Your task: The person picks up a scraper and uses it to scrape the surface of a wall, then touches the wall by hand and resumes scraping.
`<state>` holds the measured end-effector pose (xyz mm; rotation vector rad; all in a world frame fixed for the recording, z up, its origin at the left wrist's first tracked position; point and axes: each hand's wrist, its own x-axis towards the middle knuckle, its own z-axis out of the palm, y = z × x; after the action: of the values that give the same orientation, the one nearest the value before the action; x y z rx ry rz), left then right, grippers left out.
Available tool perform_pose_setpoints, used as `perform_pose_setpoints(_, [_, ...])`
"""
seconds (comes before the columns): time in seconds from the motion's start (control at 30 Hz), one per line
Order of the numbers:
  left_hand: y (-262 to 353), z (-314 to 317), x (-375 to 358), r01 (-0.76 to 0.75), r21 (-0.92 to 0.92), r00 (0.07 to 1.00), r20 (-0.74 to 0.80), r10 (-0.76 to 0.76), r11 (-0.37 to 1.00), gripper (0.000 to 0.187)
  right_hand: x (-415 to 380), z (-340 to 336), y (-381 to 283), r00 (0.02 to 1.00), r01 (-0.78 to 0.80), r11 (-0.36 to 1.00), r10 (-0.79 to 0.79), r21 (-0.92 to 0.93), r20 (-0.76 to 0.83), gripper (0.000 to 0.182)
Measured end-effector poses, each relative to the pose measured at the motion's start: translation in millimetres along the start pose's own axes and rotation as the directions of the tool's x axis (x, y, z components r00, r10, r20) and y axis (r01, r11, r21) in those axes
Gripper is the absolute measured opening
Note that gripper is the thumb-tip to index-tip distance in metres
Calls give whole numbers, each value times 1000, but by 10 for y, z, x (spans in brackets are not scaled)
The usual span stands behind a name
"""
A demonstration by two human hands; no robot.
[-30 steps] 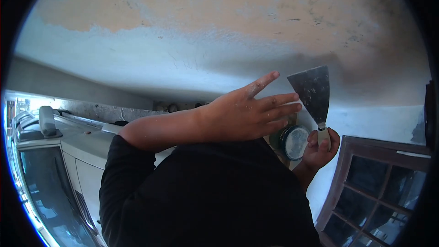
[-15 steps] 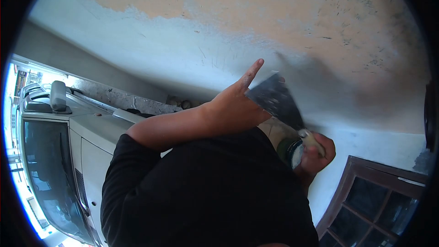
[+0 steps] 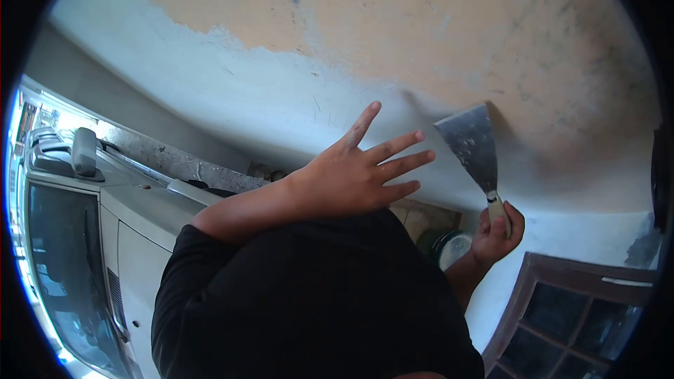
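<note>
Now right hand (image 3: pixel 497 228) grips putty knife (image 3: pixel 472 146) handle, blade on wall (image 3: pixel 295 91); left hand (image 3: pixel 351 175) spread, empty, beside blade. Risk: steep angle gouges wet filler.

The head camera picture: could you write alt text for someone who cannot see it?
A person's right hand grips the handle of a putty knife, blade raised toward a wall patched white and tan. The left hand, empty with fingers spread, is held up beside the blade without touching it. A white van shows at left, a dark window frame at lower right.
</note>
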<state>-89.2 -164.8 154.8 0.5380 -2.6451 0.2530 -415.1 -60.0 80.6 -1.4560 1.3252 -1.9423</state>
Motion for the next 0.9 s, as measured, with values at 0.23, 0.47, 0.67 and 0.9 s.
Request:
perform_pose_setpoints(0.23, [-226, -20, -319, 64, -174, 920, -373, -125, 983, 37, 380, 37, -152, 971, 185, 975, -201, 124, 131, 50])
perform_pose_setpoints(0.47, [-467, 56, -241, 236, 4, 601, -787, -142, 972, 49, 1329, 841, -949, 760, 518, 855, -467, 12, 452, 26])
perform_pose_setpoints(0.67, [-1113, -466, -181, 621, 17, 363, -892, -268, 783, 70, 1903, 1971, -1612, 533, 594, 798, -486, 103, 693, 24])
perform_pose_setpoints(0.9, [-1629, -718, -440, 699, -58, 104, -978, -182, 713, 61, 2129, 3089, -2385, 62, 765, 607, -402, 215, 913, 35])
